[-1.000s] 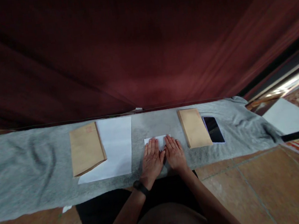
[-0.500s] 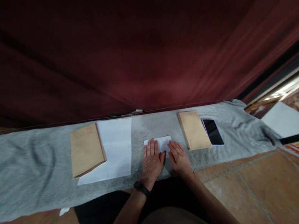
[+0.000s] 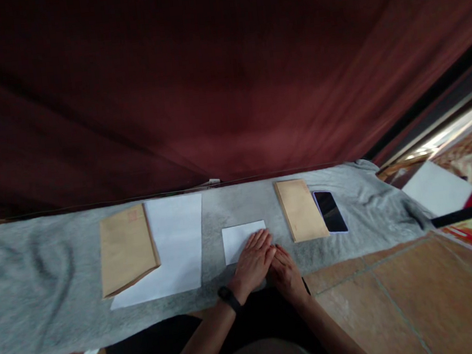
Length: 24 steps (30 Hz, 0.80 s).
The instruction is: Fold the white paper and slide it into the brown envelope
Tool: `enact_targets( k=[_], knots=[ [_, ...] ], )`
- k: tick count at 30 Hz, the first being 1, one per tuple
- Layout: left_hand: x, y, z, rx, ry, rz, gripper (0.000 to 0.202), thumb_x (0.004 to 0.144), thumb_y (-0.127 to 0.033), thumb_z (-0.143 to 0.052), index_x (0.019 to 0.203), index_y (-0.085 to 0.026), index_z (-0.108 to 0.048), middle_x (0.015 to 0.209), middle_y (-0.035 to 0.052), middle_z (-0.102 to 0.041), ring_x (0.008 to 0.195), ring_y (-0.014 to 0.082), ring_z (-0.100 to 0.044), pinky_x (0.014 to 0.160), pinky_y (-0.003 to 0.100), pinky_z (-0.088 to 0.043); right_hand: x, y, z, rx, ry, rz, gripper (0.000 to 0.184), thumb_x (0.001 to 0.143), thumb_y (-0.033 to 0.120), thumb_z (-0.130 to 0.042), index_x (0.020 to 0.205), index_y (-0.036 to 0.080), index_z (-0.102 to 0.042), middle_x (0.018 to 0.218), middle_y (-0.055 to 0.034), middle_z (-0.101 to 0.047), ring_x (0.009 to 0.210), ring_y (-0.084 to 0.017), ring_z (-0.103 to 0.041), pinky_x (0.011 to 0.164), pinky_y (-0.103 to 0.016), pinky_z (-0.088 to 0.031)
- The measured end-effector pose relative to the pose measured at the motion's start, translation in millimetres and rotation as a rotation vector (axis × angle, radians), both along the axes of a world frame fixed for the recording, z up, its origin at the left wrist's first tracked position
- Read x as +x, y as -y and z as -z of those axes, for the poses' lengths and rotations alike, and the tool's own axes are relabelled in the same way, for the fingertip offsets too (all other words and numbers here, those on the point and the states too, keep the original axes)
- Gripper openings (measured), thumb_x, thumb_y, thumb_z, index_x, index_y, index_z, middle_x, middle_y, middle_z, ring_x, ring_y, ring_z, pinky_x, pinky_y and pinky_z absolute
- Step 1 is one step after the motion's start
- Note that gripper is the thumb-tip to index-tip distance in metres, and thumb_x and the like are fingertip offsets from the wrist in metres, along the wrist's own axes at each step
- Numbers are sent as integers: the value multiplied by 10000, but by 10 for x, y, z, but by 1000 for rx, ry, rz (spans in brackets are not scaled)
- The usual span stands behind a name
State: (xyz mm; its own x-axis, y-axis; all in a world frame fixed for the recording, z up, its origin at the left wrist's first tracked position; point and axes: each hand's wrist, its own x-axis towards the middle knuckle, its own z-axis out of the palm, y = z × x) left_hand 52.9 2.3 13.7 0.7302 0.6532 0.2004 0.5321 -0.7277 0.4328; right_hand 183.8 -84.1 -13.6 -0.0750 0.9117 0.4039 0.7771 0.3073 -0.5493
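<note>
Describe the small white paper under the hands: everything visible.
The small white paper is a plain, blank rectangle, thin-looking, lying flat on the grey cloth between a large white sheet and a brown envelope. The left hand rests flat over its near right corner; the right hand lies close beside that corner.

Bg: dark red curtain (image 3: 226, 87) fills the top half. Grey cloth (image 3: 38, 279) spread across terracotta tile floor (image 3: 404, 305), wrinkled at L and R ends. Dim overall; bright light strip (image 3: 449, 140) far R, w/ white board (image 3: 433, 188) and black bar (image 3: 470, 211) nearby.
</note>
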Motion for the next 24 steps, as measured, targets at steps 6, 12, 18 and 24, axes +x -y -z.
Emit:
enact_targets(
  k=[6, 12, 18, 24],
  knots=[
    [-14, -128, 21, 12, -53, -38, 486, 1062, -354, -318, 1475, -152, -477, 1586, 99, -427, 1499, 197, -341, 1247, 438, -268, 20, 42, 19, 12, 18, 25, 511, 915, 83, -424, 1381, 213, -587, 1322, -108, -667, 1273, -241, -593, 1145, -534, -453],
    [40, -178, 53, 52, -95, -84, 504, 1061, -355, -321, 1501, -138, -437, 1607, 100, -394, 1516, 203, -302, 1258, 439, -238, 32, 40, 63, 7, 16, 12, 498, 923, 97, -422, 1379, 217, -583, 1336, -103, -660, 1292, -243, -578, 1137, -546, -454],
    [-20, -174, 116, 94, -107, -140, 529, 1050, -334, -346, 1535, -124, -371, 1626, 109, -357, 1534, 210, -255, 1270, 443, -213, 50, 26, -4, -25, 6, 26, 456, 950, 115, -410, 1348, 217, -608, 1306, -90, -680, 1254, -226, -604, 1129, -510, -464],
    [-239, -140, 160, 129, -145, -160, 543, 1008, -194, -333, 1544, -105, -351, 1623, 123, -359, 1533, 216, -255, 1261, 454, -237, -90, -204, -61, -55, 162, 99, 461, 1022, 221, -391, 1459, 149, -519, 1489, -130, -549, 1416, -264, -467, 1177, -512, -385]
  ],
)
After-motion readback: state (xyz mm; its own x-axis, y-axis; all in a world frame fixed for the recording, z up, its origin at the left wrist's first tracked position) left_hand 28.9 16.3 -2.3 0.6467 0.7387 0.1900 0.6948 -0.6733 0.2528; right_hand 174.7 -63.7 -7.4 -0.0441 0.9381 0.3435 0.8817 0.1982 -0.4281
